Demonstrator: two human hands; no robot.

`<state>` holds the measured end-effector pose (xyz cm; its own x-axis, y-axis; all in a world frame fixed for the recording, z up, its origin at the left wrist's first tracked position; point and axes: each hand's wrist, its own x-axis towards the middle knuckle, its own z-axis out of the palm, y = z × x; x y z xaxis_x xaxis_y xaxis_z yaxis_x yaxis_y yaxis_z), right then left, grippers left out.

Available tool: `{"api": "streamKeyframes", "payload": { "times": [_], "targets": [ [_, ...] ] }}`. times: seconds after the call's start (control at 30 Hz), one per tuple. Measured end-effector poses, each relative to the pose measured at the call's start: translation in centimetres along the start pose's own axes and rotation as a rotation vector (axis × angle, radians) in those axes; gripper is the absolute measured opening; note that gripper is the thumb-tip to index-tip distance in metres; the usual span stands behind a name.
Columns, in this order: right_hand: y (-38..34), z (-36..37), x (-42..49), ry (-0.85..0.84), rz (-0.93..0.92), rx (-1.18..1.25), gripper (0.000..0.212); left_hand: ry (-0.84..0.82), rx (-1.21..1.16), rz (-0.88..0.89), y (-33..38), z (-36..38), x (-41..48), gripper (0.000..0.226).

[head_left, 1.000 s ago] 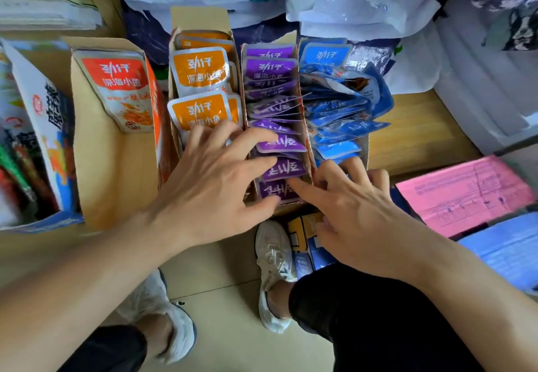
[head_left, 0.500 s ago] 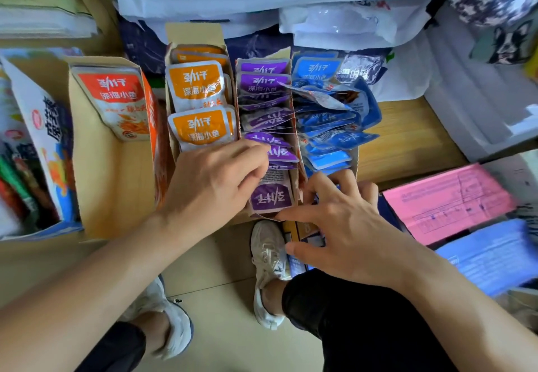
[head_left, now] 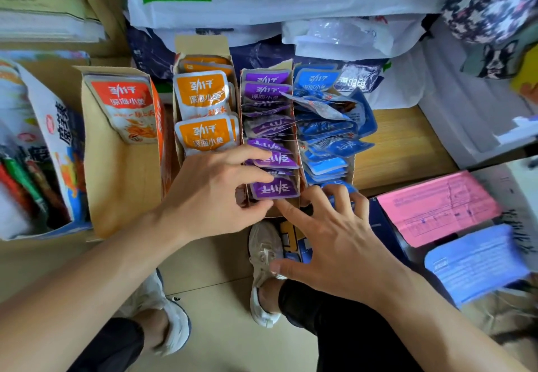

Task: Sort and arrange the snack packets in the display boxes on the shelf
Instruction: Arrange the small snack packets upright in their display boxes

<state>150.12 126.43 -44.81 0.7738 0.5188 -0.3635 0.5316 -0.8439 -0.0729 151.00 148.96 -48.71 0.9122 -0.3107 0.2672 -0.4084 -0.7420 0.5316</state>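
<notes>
Four cardboard display boxes stand side by side on the wooden shelf [head_left: 401, 144]. They hold a red packet [head_left: 128, 109], orange packets [head_left: 203, 95], purple packets [head_left: 267, 127] and a loose heap of blue packets [head_left: 329, 127]. My left hand [head_left: 215, 194] reaches into the front of the purple box, a finger behind and the thumb in front of the front purple packet [head_left: 279, 189]. My right hand [head_left: 334, 240] is spread, its index tip touching the purple box's front wall and its other fingers resting on the front blue packets.
White plastic bags [head_left: 262, 2] are piled behind the boxes. A snack box [head_left: 58, 138] stands at far left. Pink paper [head_left: 436, 205] and blue paper [head_left: 477, 261] lie lower right. My shoes [head_left: 265, 255] are on the tiled floor below the shelf edge.
My left hand's fingers have spread among the front purple packets, and the front one now stands upright. My right hand's index finger moved left to the purple box's front.
</notes>
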Motion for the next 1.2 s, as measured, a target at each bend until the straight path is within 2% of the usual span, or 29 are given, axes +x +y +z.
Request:
{"api": "streamKeyframes", "payload": {
  "times": [0.07,0.2,0.33,0.57,0.73,0.8,0.9,0.97,1.03,1.1,1.2],
  "targets": [
    [0.0,0.0,0.0,0.006,0.001,0.029,0.089,-0.019,0.027,0.013,-0.2,-0.2,0.0,0.04],
    [0.3,-0.2,0.0,0.019,0.002,0.105,0.095,0.166,0.02,0.045,-0.6,-0.3,0.8,0.011],
    [0.4,-0.4,0.2,0.01,-0.01,0.123,0.073,0.278,-0.032,-0.057,-0.5,-0.6,2.2,0.014],
    [-0.4,-0.5,0.7,0.055,0.003,0.077,0.061,0.241,-0.06,-0.054,-0.3,-0.8,2.5,0.014],
    [-1.2,-1.3,3.1,-0.056,-0.017,-0.035,0.061,0.23,-0.125,-0.068,-0.6,-0.9,2.2,0.016],
    [-1.0,-1.1,3.2,-0.058,-0.013,-0.032,0.065,0.198,-0.145,-0.071,-0.7,-1.0,2.2,0.019],
    [-0.7,-0.8,2.9,-0.031,-0.006,0.002,0.084,0.184,-0.152,-0.07,-1.0,-1.2,2.1,0.024],
    [-0.6,-0.7,2.7,-0.002,0.01,0.025,0.095,0.202,-0.171,-0.076,-1.0,-1.4,2.3,0.017],
    [-0.6,-0.5,2.5,0.033,0.013,0.039,0.098,0.221,-0.154,-0.047,-0.7,-1.7,2.4,0.007],
    [-0.7,-0.4,2.4,0.045,0.023,0.052,0.098,0.235,-0.11,-0.014,-0.5,-1.4,2.3,0.018],
    [-0.6,-0.4,2.4,0.055,0.025,0.064,0.1,0.198,0.034,0.053,-0.5,-1.2,2.5,0.018]
  ]
}}
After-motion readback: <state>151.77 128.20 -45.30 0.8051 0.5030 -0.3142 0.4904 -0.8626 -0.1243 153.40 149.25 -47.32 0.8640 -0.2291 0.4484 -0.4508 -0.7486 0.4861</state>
